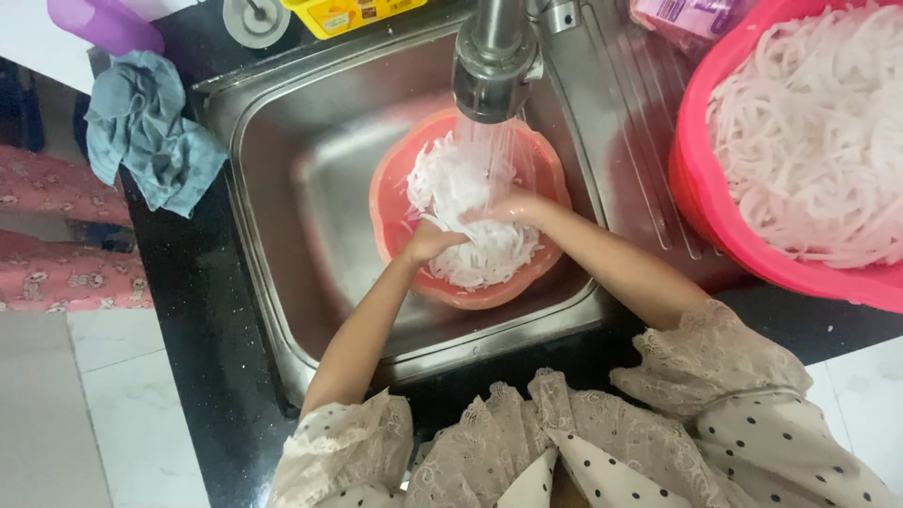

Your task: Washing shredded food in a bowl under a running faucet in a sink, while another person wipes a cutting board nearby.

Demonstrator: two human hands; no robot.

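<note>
— Where are your hands?

— Both in the bowl (395, 188), buried in the strips (461, 202). My left hand (428, 242) is curled shut on a clump of them at the near left side. My right hand (513, 207) lies a little farther back, under the water, fingers bent down into the pile and closed on strips too. The two hands are close together, nearly touching.

— What sort of strips?

— White, thin, wet, heaped in the middle of the bowl. What they are made of I cannot tell.

— And the bowl?

— Round, orange-pink plastic, standing in the steel sink (282, 188), towards its right side. The tap (494, 61) hangs straight over the bowl's far edge, and water (494, 150) runs from it onto the strips and my right hand.

— Anything beside the sink?

— On the right, past the ribbed drainer (625, 141), a big pink tub (696, 188) sits on the black desk (188, 310), piled full of the same white strips (809, 132). On the left a blue-grey cloth (141, 132) hangs crumpled over the desk's edge, with a purple thing (103, 21) behind it. At the far rim there is a yellow package (348, 13) and a round grey cap (256, 19). A pink packet (682, 17) lies behind the tub.

— And nearest you?

— My lace-edged, dotted sleeves (715, 362).
</note>
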